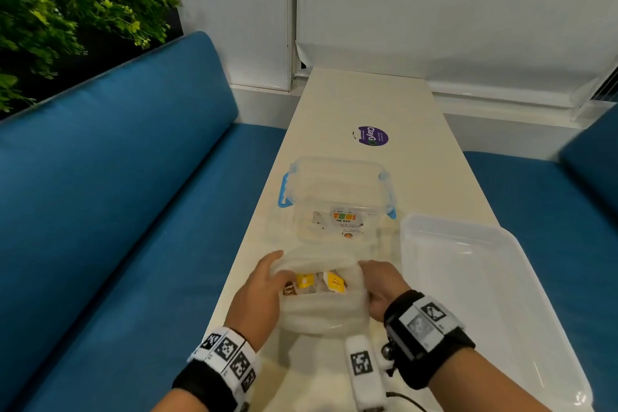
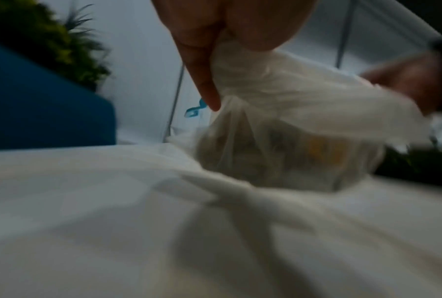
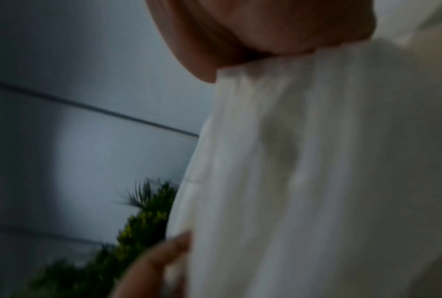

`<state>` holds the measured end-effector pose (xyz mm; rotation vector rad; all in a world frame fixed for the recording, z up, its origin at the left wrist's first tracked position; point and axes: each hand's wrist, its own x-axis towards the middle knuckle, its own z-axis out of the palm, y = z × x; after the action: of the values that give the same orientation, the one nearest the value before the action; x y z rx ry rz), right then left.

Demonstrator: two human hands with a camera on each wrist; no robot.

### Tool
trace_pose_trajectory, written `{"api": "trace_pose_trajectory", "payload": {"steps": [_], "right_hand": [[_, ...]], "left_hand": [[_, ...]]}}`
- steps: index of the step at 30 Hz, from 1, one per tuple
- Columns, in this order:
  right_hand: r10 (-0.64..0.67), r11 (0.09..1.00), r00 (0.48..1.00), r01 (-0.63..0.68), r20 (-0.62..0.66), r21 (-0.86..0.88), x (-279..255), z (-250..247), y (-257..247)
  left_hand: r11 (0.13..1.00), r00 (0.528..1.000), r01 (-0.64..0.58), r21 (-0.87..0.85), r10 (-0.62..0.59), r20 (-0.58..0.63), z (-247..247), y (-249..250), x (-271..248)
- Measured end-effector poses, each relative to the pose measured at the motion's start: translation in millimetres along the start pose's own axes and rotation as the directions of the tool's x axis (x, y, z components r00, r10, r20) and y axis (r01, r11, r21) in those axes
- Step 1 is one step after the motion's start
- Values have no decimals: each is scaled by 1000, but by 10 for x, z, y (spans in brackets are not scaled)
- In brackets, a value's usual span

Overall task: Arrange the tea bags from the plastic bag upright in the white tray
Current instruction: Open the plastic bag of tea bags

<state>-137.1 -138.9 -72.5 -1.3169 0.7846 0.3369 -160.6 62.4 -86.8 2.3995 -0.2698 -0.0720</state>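
Observation:
A thin white plastic bag [image 1: 321,314] lies on the narrow table near its front edge, its mouth pulled apart. Inside show several tea bags [image 1: 321,283] with yellow tags. My left hand [image 1: 264,288] grips the bag's left rim; in the left wrist view the plastic [image 2: 278,90] is bunched under my fingers [image 2: 202,60], with the tea bags [image 2: 291,157] dim through it. My right hand [image 1: 381,288] grips the right rim; the right wrist view shows blurred plastic [image 3: 304,161] pinched by that hand [image 3: 253,30]. The white tray [image 1: 444,227] lies empty to the right.
A clear lidded box with blue clips [image 1: 337,197] stands just behind the bag. A purple round sticker [image 1: 373,136] is farther back on the table [image 1: 334,110]. Blue bench cushions [image 1: 117,194] flank the table, with plants [image 1: 67,3] at the far left.

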Motion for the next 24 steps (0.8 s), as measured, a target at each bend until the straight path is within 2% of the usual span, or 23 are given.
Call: {"api": "trace_pose_trajectory", "payload": {"steps": [2,5,7,8,9,10,11,12,14,18,19,20,21,23,24], "right_hand": [[-75,977,997,71,-14,-203,17,40,104],[-149,915,987,162,64,-370,-38,52,199],[-305,810,950,295,65,-507,-88,22,220],[-468,697,882,412,62,-587,-92,-13,236],[-650,534,755,536,87,-654,-131,-38,226],[-784,354,602,634,152,-688,-175,-43,214],[-844,202,478,703,243,-682,-202,-37,218],[-860,81,388,744,330,-663,-219,-20,221],[-852,-124,245,764,462,-633,-223,23,217],[-785,-439,-16,720,619,-538,-261,127,289],[-750,-471,-31,726,661,-501,-251,147,339],[-724,-469,6,730,690,-498,-225,170,386],[-710,-430,88,732,698,-529,-198,187,411],[-686,-287,319,707,654,-646,-152,196,372],[-659,-234,428,665,619,-709,-138,186,323]], "left_hand": [[999,997,11,-44,-15,-78,11,-56,69],[987,988,124,-100,-132,-75,51,-5,186],[971,985,165,-171,-172,-24,56,50,226],[966,984,180,-186,-180,20,57,62,238],[965,982,187,-185,-177,69,54,66,248],[970,981,175,-167,-158,110,49,63,250],[978,981,152,-143,-132,142,34,63,246],[985,981,125,-119,-105,161,22,63,244],[991,980,98,-88,-81,180,19,48,242],[993,985,75,-88,-60,160,71,58,209],[994,987,61,-86,-48,151,89,61,209],[994,989,53,-95,-39,141,104,65,211],[992,991,49,-112,-34,131,111,77,209],[994,994,25,-110,-13,104,125,86,209],[999,995,6,-49,-1,99,124,92,206]]}}
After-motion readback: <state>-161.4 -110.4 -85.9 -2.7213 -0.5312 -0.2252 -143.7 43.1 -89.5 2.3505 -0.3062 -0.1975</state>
